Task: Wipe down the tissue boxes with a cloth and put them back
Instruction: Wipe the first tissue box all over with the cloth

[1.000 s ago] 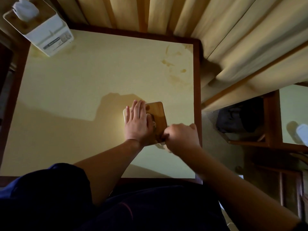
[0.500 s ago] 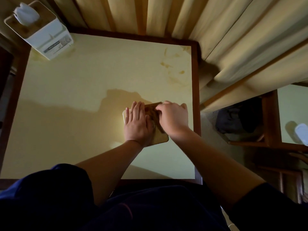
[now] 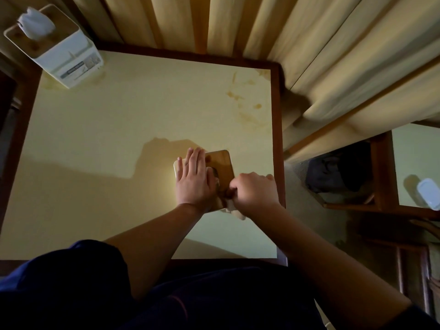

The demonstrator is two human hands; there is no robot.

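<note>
Our left hand point(image 3: 194, 181) lies flat, fingers straight, pinning the tissue box point(image 3: 220, 166) steady. Our right hand point(image 3: 254, 192) clutches the cloth point(image 3: 234, 209), scrubbing its near edge

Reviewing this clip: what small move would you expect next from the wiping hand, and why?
Probably a stroke away across the wooden lid: the right hand grips the cloth at the lid's near edge, and the left hand lies flat on it.
</note>
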